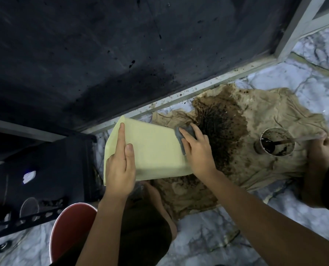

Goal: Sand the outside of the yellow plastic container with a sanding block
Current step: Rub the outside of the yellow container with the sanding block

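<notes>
Container: you have the yellow container (156, 150) lying on its side above the stained brown cloth (265, 150), one broad face turned up toward you.
Left hand: your left hand (120, 166) lies flat on the container's near-left part, fingers straight and together, pressing rather than gripping; the index finger reaches toward the container's far edge.
Right hand: your right hand (197, 150) is closed over the grey sanding block (184, 137) at the container's right edge, fingers curled on top of the block.
Block contact: the block sits right on the container's right-hand corner, partly over the edge; how much of its face bears on the plastic is hard to tell.
Beside the container: a dark wet stain (221, 131) spreads on the cloth just right of the container, and an open tin (276, 142) of dark liquid stands farther right.
Risk, slip: with only a flat palm holding it, the container could skid or roll under a hard stroke.
Risk, overrun: a stroke running off the container's right edge would likely drop the block and your knuckles into the wet stain, then smear it back onto the plastic.
Risk, uneven cut: leaning on the corner could gouge that edge while the broad face stays unsanded.
</notes>
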